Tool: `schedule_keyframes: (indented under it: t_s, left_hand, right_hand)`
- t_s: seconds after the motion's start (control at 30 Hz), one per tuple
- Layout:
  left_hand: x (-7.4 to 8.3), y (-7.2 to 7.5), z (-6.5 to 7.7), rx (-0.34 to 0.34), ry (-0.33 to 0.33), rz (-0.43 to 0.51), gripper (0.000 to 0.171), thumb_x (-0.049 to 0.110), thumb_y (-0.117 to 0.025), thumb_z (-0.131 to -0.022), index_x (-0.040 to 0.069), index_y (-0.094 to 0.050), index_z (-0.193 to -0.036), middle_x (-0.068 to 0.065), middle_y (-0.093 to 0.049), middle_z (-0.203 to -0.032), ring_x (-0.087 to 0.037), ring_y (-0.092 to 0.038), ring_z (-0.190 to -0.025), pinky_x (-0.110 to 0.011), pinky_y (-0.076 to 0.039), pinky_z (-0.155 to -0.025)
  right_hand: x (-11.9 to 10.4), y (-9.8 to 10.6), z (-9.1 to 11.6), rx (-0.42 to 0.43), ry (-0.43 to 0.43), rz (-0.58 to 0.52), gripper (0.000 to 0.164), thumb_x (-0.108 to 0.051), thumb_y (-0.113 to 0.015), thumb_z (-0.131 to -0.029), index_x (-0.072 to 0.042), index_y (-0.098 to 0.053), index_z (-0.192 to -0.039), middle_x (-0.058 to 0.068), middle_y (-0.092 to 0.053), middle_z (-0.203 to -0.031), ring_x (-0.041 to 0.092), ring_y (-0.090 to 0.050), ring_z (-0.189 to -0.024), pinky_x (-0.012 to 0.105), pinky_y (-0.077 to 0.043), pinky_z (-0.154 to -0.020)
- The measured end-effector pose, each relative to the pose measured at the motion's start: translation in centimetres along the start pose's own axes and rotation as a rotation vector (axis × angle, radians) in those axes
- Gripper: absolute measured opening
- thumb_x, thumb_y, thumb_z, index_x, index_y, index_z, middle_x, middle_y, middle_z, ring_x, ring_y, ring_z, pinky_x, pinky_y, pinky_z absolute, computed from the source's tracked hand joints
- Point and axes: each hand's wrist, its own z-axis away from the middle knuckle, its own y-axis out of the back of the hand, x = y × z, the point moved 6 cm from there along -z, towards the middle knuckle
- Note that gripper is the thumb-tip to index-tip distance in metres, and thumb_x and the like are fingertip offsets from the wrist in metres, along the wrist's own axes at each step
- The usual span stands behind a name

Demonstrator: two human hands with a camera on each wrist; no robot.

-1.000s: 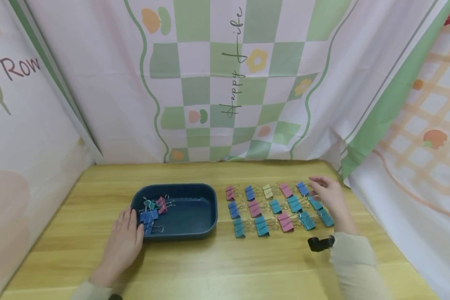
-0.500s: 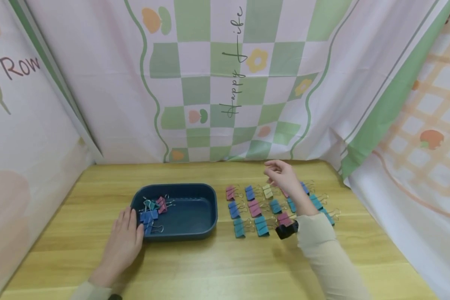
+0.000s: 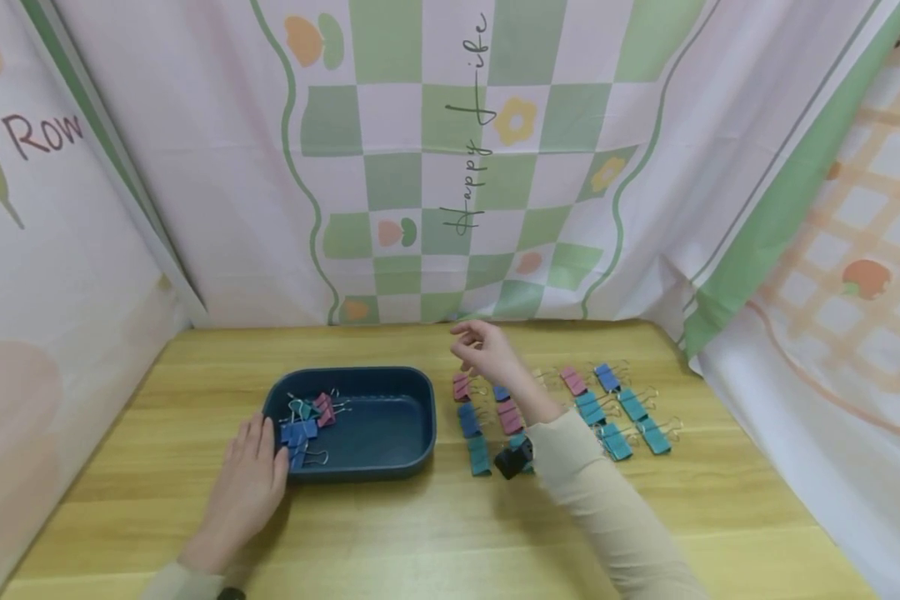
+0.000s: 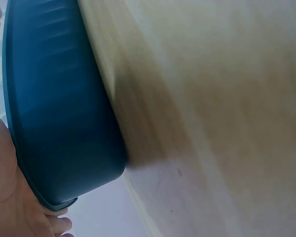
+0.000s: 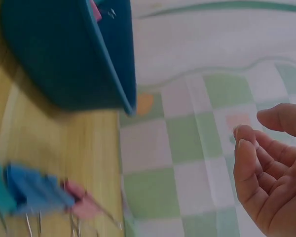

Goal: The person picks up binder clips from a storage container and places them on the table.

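Note:
A dark blue rectangular tray (image 3: pixel 378 473) stands left of centre, with blue, teal and pink binder clips (image 3: pixel 300 432) heaped at its left end. My left hand (image 3: pixel 243 483) rests against the tray's left near corner; the left wrist view shows that hand (image 4: pixel 12 187) touching the tray wall (image 4: pixel 64 108). Above the far left of the rows of binder clips (image 3: pixel 510 417), my right hand (image 3: pixel 487 350) hovers with loosely bent fingers. In the right wrist view, nothing lies between the thumb and fingers of that hand (image 5: pixel 271 168). My right forearm hides some clips in the middle columns.
Several teal, blue and pink clips (image 3: pixel 618 408) lie in rows on the right of the wooden table (image 3: pixel 390 533). A checked curtain (image 3: pixel 450 192) hangs behind the table's back edge, with more fabric on both sides.
My right hand has moved left from the right end of the clip rows to above their left end, carrying nothing visible. The left hand and tray have stayed put.

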Motion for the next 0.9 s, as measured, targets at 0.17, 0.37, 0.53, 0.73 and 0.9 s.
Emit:
schedule_keyframes:
  t_s: [0.17,0.37,0.53,0.73,0.9]
  left_hand:
    - [0.0,0.0,0.0,-0.006,0.001,-0.003,0.057,0.025,-0.03,-0.1,-0.017,-0.021,-0.137,-0.034,-0.013,-0.144,-0.048,-0.012,-0.131,-0.058,-0.013,-0.105]
    - [0.0,0.0,-0.1,-0.003,-0.005,0.0,0.057,0.025,-0.03,-0.1,-0.018,-0.021,-0.137,-0.034,-0.013,-0.144,-0.048,-0.012,-0.131,-0.058,-0.013,-0.104]
    - [0.0,0.0,0.0,0.008,-0.009,0.001,0.057,0.024,-0.031,-0.1,-0.018,-0.022,-0.136,-0.035,-0.014,-0.143,-0.048,-0.013,-0.131,-0.058,-0.013,-0.105]
    - [0.0,0.1,0.0,0.036,-0.02,0.001,0.055,0.023,-0.033,-0.099,-0.019,-0.024,-0.135,-0.035,-0.017,-0.142,-0.049,-0.015,-0.13,-0.058,-0.015,-0.104]
    - [0.0,0.0,0.0,0.048,-0.027,-0.007,0.055,0.023,-0.033,-0.099,-0.019,-0.025,-0.134,-0.035,-0.018,-0.142,-0.049,-0.016,-0.13,-0.057,-0.015,-0.104]
  right_hand:
    - [-1.2,-2.8,-0.6,-0.048,0.024,0.018,0.028,-0.009,-0.058,-0.09,0.0,-0.057,-0.116,0.012,-0.062,-0.09,0.034,-0.061,-0.069,0.037,-0.054,-0.055]
    - [-2.5,-5.8,-1.0,-0.109,0.052,0.051,0.027,-0.01,-0.059,-0.089,-0.003,-0.058,-0.116,0.008,-0.063,-0.089,0.024,-0.06,-0.064,0.029,-0.052,-0.053]
    - [-3.6,-8.3,-1.1,-0.186,0.1,0.046,0.026,-0.008,-0.058,-0.09,-0.001,-0.058,-0.115,0.008,-0.063,-0.087,0.027,-0.06,-0.063,0.026,-0.051,-0.052]
    - [-4.4,-11.2,-0.9,-0.24,0.1,0.048,0.025,-0.009,-0.059,-0.089,-0.001,-0.058,-0.113,0.004,-0.061,-0.082,0.028,-0.061,-0.066,0.025,-0.05,-0.052]
    - [-4.3,-13.8,-0.3,-0.291,0.089,0.063,0.025,-0.011,-0.061,-0.089,-0.002,-0.059,-0.112,0.0,-0.061,-0.08,0.021,-0.062,-0.064,0.023,-0.051,-0.053]
